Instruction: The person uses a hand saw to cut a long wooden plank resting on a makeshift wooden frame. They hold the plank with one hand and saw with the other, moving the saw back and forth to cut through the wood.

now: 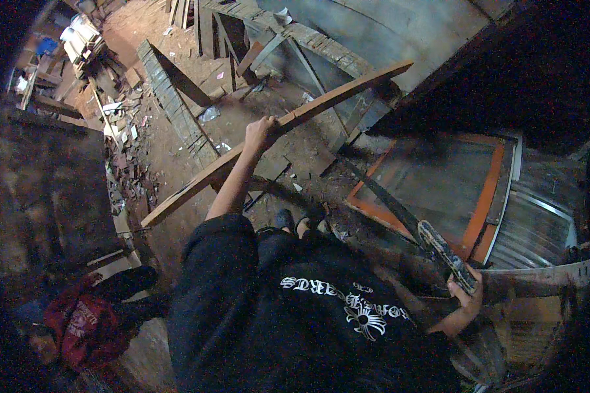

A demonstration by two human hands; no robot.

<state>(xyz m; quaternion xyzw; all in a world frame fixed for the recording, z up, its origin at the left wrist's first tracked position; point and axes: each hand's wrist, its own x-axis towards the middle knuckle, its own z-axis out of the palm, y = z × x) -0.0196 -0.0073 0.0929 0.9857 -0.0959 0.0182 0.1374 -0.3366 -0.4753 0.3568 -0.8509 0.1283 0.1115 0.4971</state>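
Observation:
My left hand [261,134] is closed around a long, narrow wooden board [328,99], held diagonally across the middle of my view. Down at the right, my right hand [465,291] grips the worn handle of a hand saw [393,204], whose long dark blade points up and to the left. The blade's tip is below the board and apart from it. My feet [284,221] show on the littered ground under the board.
Timber trestles [177,98] stand ahead, with stacked wood [82,42] and scraps beyond. An orange-framed glass panel [432,190] and corrugated metal sheeting [531,229] lie at the right. A person in a red top [92,327] is at the lower left, beside a dark panel [49,183].

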